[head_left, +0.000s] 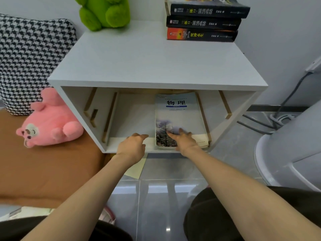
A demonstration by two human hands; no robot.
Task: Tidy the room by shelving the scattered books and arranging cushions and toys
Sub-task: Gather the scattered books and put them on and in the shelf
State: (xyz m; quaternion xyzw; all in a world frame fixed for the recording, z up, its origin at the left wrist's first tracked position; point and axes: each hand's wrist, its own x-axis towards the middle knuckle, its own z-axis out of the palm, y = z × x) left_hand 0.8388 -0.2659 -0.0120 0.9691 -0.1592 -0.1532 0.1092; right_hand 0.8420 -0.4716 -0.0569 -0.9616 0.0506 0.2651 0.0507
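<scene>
Cabinet (156, 66): textbook (178, 115) lies flat inside, right half. On top: book stack (203, 23) back right, plush toy (104, 13) back left. Left of cabinet: second plush toy (50, 122) on the seat (43, 171), cushion (29, 54) behind it. Cables (257, 126) to cabinet's right.

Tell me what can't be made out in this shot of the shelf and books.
Head view:
- Green toy: head cut off by the top edge.
- Stack of books: its top is cut off by the top edge.
- Textbook in the shelf: lower cover hidden by the right hand; small print too small to read.
- Yellow paper on the floor: mostly hidden by the shelf.
</scene>
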